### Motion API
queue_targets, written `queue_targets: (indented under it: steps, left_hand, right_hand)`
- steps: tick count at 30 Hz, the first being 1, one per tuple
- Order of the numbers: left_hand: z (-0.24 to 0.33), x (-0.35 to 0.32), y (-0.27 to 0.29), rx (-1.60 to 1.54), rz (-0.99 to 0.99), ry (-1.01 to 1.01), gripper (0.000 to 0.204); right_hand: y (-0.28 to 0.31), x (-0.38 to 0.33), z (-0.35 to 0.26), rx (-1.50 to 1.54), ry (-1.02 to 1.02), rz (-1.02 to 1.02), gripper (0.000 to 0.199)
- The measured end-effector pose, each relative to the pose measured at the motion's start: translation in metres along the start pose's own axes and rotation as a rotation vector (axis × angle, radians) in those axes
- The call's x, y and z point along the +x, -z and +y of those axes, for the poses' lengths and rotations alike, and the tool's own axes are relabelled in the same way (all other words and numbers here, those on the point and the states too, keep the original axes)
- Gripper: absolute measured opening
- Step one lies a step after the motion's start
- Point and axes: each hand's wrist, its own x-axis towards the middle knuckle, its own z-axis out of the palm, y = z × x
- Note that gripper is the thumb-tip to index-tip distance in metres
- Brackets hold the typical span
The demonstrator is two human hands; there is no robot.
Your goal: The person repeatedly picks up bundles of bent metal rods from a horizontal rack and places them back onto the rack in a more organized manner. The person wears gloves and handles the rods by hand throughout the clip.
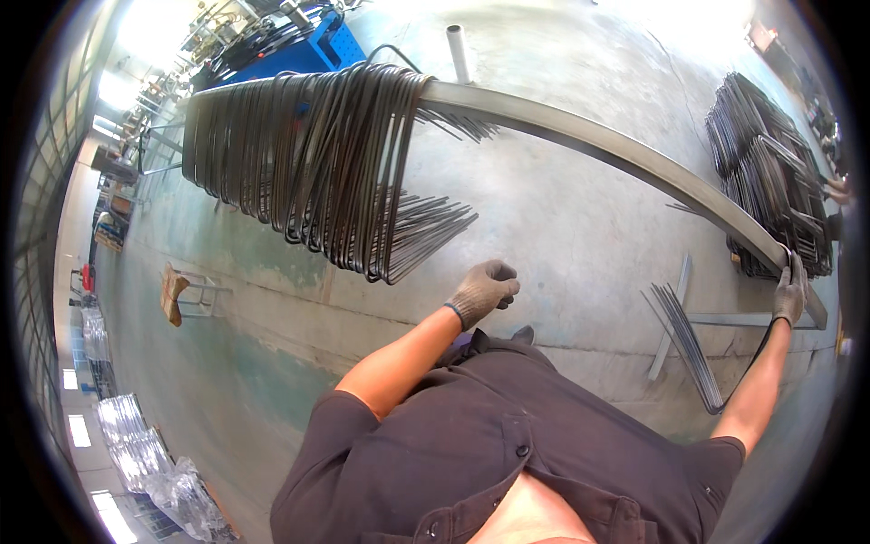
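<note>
My left hand (488, 292), in a grey work glove, is held in front of my body with its fingers curled in and no object visible in it. Far out to the right, my gloved right hand (791, 292) grips a bent metal rod at the end of a long metal rail (580, 129). Below that hand, a small bundle of bent metal rods (687, 349) hangs with its bend downward, one leg running up along my right forearm. Many dark bent rods (299, 172) hang packed together over the rail's left part.
A large stack of bent rods (766, 172) stands beyond the rail's right end. Steel legs (734, 319) of the rail stand on the floor near my right. A blue perforated rack (331, 45) and an upright pipe (459, 54) are behind the rail. A stool (177, 295) stands left.
</note>
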Motion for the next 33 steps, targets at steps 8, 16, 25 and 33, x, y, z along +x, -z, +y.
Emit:
queue_targets:
  steps: [8, 16, 25, 33]
  left_hand:
    - [0.005, -0.05, 0.093, -0.074, 0.044, -0.194, 0.038]
    - [0.07, -0.085, 0.203, 0.031, 0.216, -0.523, 0.019]
    - [0.088, -0.082, 0.227, 0.132, 0.201, -0.769, 0.022]
    - [0.078, -0.027, 0.203, 0.249, 0.174, -0.685, 0.026]
  right_hand:
    - [0.025, -0.155, -0.52, 1.229, -0.335, -0.355, 0.056]
    - [0.085, -0.135, -0.885, 1.806, -0.582, -0.997, 0.042]
    - [0.089, -0.132, -0.785, 1.923, -0.766, -0.994, 0.034]
    - [0.101, -0.147, -0.69, 2.162, -0.805, -0.927, 0.036]
